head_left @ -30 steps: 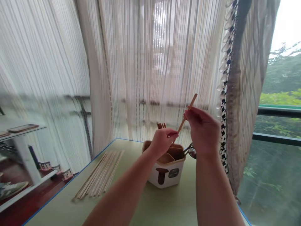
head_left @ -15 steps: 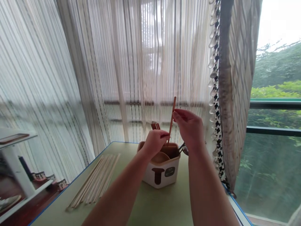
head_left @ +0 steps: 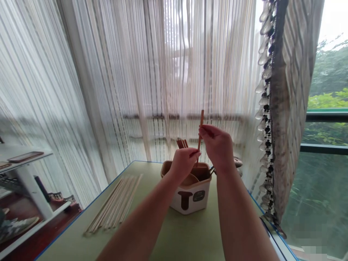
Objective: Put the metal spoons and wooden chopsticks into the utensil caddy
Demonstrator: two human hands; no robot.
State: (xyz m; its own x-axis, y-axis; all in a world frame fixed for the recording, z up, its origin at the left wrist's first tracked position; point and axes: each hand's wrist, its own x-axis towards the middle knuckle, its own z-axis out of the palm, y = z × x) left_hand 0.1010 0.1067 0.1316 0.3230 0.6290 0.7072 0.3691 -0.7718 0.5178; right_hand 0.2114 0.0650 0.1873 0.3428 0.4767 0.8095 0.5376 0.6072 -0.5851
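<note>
Between both hands, a reddish-brown chopstick (head_left: 202,116) stands nearly upright above the white utensil holder (head_left: 190,199). My right hand (head_left: 219,145) pinches it along its upper part. Lower down, the fingertips of my left hand (head_left: 186,161) close on the same stick, just over the holder's brown rim. Several dark chopsticks (head_left: 182,143) rise from the holder behind my left hand. Metal spoons (head_left: 237,162) lean out of its right side, partly hidden by my right wrist. Pale wooden chopsticks (head_left: 115,203) lie side by side on the table, left of my left forearm.
The green table (head_left: 187,235) has a blue edge and stands against a striped sheer curtain (head_left: 141,72). A white shelf unit (head_left: 35,181) is at the left. At the right are a beaded curtain edge (head_left: 266,108) and a window (head_left: 326,174).
The view has shifted slightly, moving the shelf and curtain edge rightward in the picture. Both hands keep their pinch on the upright chopstick, with little change in its position.
</note>
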